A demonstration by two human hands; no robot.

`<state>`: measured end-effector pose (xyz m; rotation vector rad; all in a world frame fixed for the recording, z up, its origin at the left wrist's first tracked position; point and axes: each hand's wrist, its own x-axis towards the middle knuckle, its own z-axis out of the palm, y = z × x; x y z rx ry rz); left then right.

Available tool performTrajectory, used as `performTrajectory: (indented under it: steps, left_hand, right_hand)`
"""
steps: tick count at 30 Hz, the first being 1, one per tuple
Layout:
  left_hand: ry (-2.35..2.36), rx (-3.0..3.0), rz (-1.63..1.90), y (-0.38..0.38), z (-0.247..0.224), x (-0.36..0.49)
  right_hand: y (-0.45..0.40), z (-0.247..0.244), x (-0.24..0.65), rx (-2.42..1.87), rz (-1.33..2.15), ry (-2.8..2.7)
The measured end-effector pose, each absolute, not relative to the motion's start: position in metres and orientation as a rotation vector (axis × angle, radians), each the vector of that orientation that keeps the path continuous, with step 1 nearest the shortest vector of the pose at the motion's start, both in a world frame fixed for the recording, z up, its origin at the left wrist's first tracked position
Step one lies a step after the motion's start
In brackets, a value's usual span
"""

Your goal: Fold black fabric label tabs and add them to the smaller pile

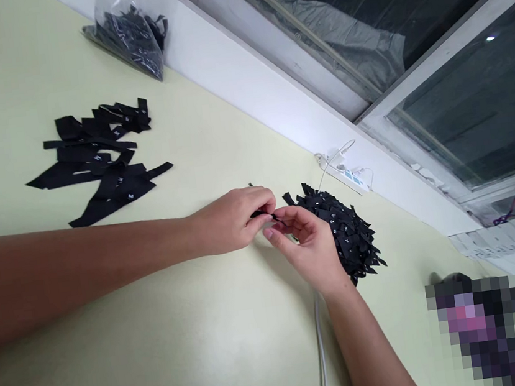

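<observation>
A small black fabric strip is held above the table, mostly hidden by fingers. My left hand reaches in from the left, its thumb and curled fingers pinching the strip. Opposite it, my right hand has its fingertips at the strip's other end, thumb just below. Right behind my right hand is a heaped pile of black fabric strips, some with small white marks. More black fabric pieces with white letters lie loosely spread at the upper left.
A clear plastic bag of black pieces leans near the wall ledge. A power strip with white cords sits by the ledge. One grey cable crosses the pale table. Someone, blurred out, is at the lower right. Windows line the wall.
</observation>
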<state>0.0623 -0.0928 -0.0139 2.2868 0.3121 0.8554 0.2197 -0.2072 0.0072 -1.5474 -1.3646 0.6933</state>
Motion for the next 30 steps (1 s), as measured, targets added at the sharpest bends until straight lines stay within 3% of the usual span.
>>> performTrajectory:
  steps: [30]
  left_hand:
    - [0.389,1.98,0.645,-0.0931,-0.0099,0.0622]
  right_hand:
    - [-0.2039,0.0028,0.2269,-1.63,0.795,-1.33]
